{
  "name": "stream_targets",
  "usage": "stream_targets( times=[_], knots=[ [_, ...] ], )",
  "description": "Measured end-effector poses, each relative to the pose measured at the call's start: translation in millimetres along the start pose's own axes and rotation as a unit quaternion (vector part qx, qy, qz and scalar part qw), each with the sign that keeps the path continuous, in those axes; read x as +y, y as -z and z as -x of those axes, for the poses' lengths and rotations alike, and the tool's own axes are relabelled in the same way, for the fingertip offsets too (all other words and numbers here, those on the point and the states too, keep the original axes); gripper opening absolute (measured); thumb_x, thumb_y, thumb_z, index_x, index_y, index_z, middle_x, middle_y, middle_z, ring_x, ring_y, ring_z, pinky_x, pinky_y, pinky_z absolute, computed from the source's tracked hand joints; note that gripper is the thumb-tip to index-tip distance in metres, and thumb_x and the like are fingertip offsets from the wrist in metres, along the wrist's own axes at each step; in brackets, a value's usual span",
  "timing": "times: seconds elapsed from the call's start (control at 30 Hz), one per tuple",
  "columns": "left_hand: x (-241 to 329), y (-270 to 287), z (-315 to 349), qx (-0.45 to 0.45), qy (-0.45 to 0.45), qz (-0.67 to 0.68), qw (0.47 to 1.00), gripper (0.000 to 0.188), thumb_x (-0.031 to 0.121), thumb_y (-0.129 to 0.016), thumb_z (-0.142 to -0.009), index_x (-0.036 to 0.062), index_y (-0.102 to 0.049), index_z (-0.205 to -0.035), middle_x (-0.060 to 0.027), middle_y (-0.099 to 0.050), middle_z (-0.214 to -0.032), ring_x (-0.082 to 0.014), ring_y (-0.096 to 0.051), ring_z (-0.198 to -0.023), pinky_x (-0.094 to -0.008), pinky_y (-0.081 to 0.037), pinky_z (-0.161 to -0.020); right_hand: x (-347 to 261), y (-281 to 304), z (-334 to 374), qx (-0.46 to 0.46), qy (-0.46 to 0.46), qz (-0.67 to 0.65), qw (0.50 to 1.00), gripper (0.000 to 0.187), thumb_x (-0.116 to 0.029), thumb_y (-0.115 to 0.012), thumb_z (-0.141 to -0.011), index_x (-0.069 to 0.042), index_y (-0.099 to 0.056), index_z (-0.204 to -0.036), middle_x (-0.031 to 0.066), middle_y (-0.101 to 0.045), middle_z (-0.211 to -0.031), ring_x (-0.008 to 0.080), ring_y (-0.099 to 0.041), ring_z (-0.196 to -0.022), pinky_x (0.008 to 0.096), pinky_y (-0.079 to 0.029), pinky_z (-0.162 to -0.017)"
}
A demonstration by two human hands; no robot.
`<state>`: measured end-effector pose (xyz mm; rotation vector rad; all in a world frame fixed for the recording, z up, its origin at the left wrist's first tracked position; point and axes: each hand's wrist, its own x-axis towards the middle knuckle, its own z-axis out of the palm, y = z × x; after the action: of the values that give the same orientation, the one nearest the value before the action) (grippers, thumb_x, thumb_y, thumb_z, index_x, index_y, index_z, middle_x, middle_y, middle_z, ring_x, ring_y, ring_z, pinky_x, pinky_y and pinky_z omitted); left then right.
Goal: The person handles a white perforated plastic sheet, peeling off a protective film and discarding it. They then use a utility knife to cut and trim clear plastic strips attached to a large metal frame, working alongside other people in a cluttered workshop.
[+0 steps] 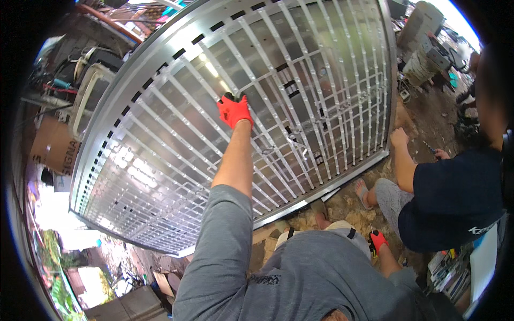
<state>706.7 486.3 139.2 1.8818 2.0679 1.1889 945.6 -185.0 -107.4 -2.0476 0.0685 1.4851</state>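
In the head view, a barred metal gate panel stands tilted in front of the person, its near edge beside the stony ground. The left hand, in a red glove with black fingertips, touches the bars near the panel's middle, fingers bent; whether they clamp a bar I cannot tell. The right hand, gloved alike, is low beside the person's knee, a thin pale item at its fingers, their closure unclear. A co-worker in a dark shirt crouches by the panel's right corner, holding a slim tool.
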Motion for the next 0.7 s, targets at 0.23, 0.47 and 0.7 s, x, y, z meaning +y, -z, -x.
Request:
stream_targets(
  times=[0.23, 0.47, 0.7],
  knots=[
    [8, -2, 2, -0.031, -0.016, -0.075, 0.997, 0.041, 0.034, -0.077, -0.077, 0.0099, -0.064, -0.108, -0.0119, -0.060, -0.115, -0.0319, -0.057, -0.110, -0.0452, -0.043, -0.093, -3, -10, 13, 0.053, 0.086, 0.124, 0.987, 0.026, -0.028, -0.064, -0.089, -0.013, -0.062, -0.110, 0.0075, -0.065, -0.087, 0.0212, -0.060, -0.069, 0.0387, -0.048, -0.059],
    [16, 9, -19, -0.117, -0.044, -0.148, 0.981, 0.028, 0.035, -0.064, -0.081, 0.0133, -0.070, -0.098, -0.0093, -0.061, -0.115, -0.0314, -0.058, -0.111, -0.0467, -0.041, -0.095, 2, -9, 36, 0.124, 0.083, 0.090, 0.985, 0.030, -0.029, -0.064, -0.088, -0.009, -0.062, -0.111, 0.0080, -0.065, -0.087, 0.0217, -0.062, -0.074, 0.0379, -0.049, -0.065],
    [6, 9, -15, -0.204, -0.104, -0.147, 0.962, 0.031, 0.033, -0.057, -0.084, 0.0141, -0.069, -0.105, -0.0089, -0.059, -0.123, -0.0294, -0.053, -0.119, -0.0603, -0.026, -0.105, -1, 3, 15, 0.030, 0.017, 0.108, 0.994, 0.032, -0.029, -0.061, -0.089, -0.007, -0.061, -0.112, 0.0094, -0.066, -0.081, 0.0218, -0.064, -0.072, 0.0385, -0.050, -0.066]
  ],
)
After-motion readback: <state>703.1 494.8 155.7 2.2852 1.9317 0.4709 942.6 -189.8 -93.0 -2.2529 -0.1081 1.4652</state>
